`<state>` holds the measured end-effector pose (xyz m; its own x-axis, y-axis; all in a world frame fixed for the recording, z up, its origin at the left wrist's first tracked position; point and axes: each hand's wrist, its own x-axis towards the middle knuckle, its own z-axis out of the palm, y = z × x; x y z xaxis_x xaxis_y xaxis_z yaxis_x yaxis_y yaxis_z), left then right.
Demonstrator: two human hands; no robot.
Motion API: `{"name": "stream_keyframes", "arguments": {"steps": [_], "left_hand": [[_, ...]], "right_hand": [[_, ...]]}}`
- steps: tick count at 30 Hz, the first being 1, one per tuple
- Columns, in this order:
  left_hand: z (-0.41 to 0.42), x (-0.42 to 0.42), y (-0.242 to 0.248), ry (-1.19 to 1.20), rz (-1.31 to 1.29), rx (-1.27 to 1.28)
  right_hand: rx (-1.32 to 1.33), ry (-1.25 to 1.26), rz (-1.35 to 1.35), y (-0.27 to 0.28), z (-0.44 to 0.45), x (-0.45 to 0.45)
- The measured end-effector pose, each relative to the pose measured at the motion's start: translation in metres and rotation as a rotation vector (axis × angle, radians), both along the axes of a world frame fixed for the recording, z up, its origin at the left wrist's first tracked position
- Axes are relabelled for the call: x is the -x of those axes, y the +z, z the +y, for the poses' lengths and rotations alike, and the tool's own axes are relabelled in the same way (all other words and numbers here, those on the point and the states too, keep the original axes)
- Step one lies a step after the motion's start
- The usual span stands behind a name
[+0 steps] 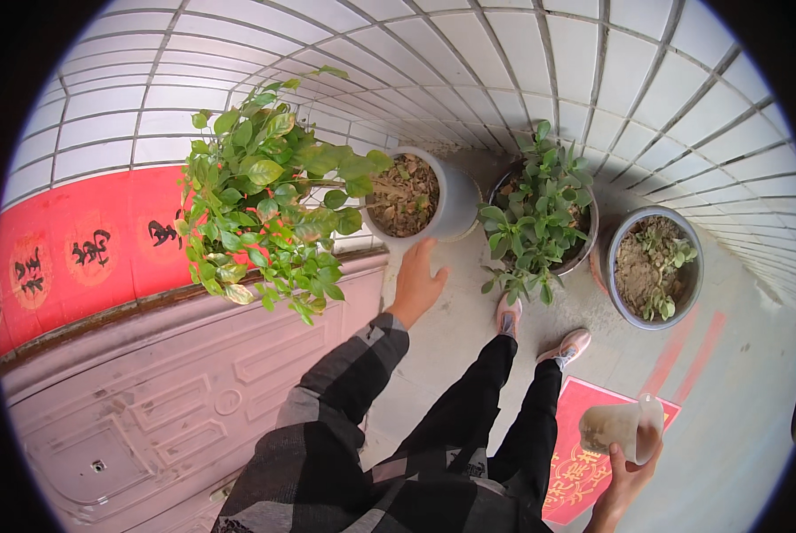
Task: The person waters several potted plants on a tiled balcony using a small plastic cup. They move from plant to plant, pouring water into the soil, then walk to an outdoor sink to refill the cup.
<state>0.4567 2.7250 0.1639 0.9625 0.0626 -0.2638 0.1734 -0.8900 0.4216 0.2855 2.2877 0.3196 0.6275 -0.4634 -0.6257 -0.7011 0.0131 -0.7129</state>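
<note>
My left hand (419, 280) reaches out just below the rim of a tall white-grey plant pot (456, 203), fingers apart and nothing in it. Dry leaves and soil fill that pot, and a leafy green plant (271, 193) leans out of it to the left. In my right hand (628, 476), at the lower right, is a translucent plastic cup (614, 430) with brownish stains, tipped on its side. A dark pot with a bushy succulent (538, 213) stands in the middle, and a grey pot (698, 266) of dry soil with a small drooping succulent is to its right.
White tiled walls (491, 60) rise behind the pots. A pink panelled door (191, 400) is at the left, with a red paper banner (114, 246) bearing writing above it. A red mat (574, 480) with gold writing lies on the grey floor, partly under the cup and my right hand.
</note>
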Motion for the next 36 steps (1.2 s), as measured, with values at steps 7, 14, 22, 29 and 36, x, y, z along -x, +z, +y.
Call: {"name": "stream_keyframes", "arguments": {"steps": [7, 14, 22, 29, 36], "left_hand": [[0.091, -0.183, 0.049, -0.164, -0.448, -0.320], [0.245, -0.153, 0.070, 0.237, -0.493, -0.112], [0.261, -0.128, 0.104, 0.394, -0.423, 1.031], [0.263, -0.146, 0.109, 0.287, -0.324, 0.830], [0.324, -0.207, 0.059, 0.317, -0.109, 1.107]], "right_hand": [[-0.040, -0.058, 0.004, -0.018, 0.010, 0.004], [-0.054, -0.030, 0.046, -0.035, 0.024, -0.013], [-0.070, -0.032, 0.026, -0.046, 0.033, -0.030], [-0.063, -0.008, 0.058, -0.047, 0.045, -0.043], [-0.040, -0.001, 0.118, -0.052, 0.048, -0.040]]}}
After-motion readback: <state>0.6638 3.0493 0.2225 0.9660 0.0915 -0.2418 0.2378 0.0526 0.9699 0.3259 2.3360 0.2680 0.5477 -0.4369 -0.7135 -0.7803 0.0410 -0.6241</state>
